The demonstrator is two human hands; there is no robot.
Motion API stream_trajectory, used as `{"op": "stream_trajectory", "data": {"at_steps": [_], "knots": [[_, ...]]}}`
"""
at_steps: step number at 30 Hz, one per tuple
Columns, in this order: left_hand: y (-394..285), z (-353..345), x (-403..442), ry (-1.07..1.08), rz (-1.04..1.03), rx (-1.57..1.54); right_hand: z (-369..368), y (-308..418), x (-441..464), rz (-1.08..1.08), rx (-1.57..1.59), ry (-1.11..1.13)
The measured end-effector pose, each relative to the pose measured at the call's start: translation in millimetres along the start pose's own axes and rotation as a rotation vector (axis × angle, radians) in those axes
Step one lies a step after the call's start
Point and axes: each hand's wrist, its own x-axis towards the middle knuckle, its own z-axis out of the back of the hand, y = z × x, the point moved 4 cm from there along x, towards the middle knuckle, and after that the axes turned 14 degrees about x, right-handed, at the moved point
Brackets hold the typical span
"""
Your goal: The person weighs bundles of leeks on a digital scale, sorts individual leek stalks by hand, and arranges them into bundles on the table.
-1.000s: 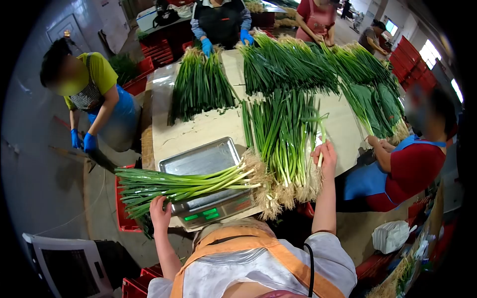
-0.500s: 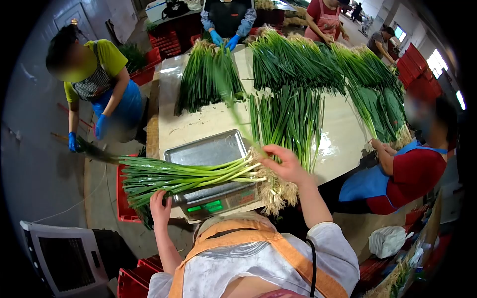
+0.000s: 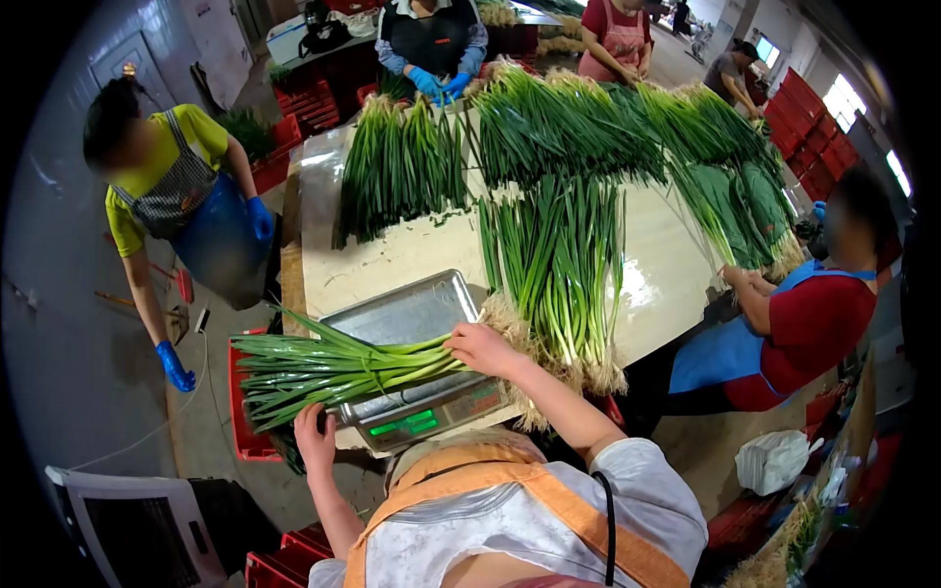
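Note:
A bunch of green onions (image 3: pixel 392 365) lies across the metal weighing tray (image 3: pixel 446 294) of a scale, with its leaves hanging past the left side. My right hand (image 3: pixel 487 351) is closed over the pale stems near the root end. At the leafy part, my left hand (image 3: pixel 315 439) has its thumb and fingers apart, and the fingertips touch or nearly touch the lower leaves. Below the tray, the scale's green display (image 3: pixel 404 423) is lit, its digits too small to read. Whiskery roots (image 3: pixel 505 318) show beyond my right hand.
Loose green onions (image 3: pixel 554 265) lie on the table (image 3: pixel 662 255), with more piles (image 3: pixel 564 127) behind. A red crate (image 3: pixel 250 431) stands below the leaves. Co-workers stand around: one in yellow (image 3: pixel 162 186) at left, one in red (image 3: pixel 814 314) at right, others across the table.
My right hand has moved left from the roots onto the stems; the blurred green stalk it held upright no longer shows there. The left co-worker's gloved hands have moved apart. The view has shifted slightly.

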Motion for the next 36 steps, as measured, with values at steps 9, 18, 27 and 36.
{"op": "stream_trajectory", "data": {"at_steps": [9,18,27,36], "knots": [[2,2,9,-0.032,-0.001,-0.001,32,27,-23,-0.521,0.434,-0.338],[3,5,12,-0.073,-0.025,0.037,54,-52,-104,-0.41,0.355,-0.812],[-10,15,37,-0.161,-0.13,0.028,52,-80,-125,-0.308,0.409,-0.889],[-57,2,56,-0.089,-0.298,-0.079,50,-29,-78,-0.225,0.062,-0.78]]}}
